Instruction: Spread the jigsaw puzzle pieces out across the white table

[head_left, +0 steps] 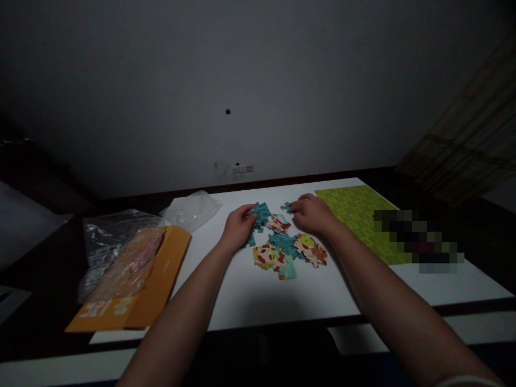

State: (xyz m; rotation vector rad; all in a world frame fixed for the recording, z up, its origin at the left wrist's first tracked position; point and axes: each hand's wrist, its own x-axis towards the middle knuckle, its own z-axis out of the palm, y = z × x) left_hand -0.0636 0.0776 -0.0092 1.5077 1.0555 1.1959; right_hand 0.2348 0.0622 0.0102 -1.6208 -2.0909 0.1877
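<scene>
My left hand (238, 227) pinches some joined teal jigsaw pieces (262, 213) between thumb and fingers, just above the tabletop. Across from it, my right hand (309, 213) has its fingers closed on a small teal jigsaw piece (286, 207) at the far side of the pile; part of that piece is hidden by the fingertips. Between and in front of both hands lies a loose heap of jigsaw pieces (285, 244), some teal and some printed in brown, cream, green and red. Several overlap one another.
An orange envelope (167, 263) with clear plastic wrapping (116, 258) lies at the table's left edge. Behind it is another clear bag (193, 207). A green patterned sheet (355, 215) covers the right side of the white table (237, 306), with a blurred-out item on it.
</scene>
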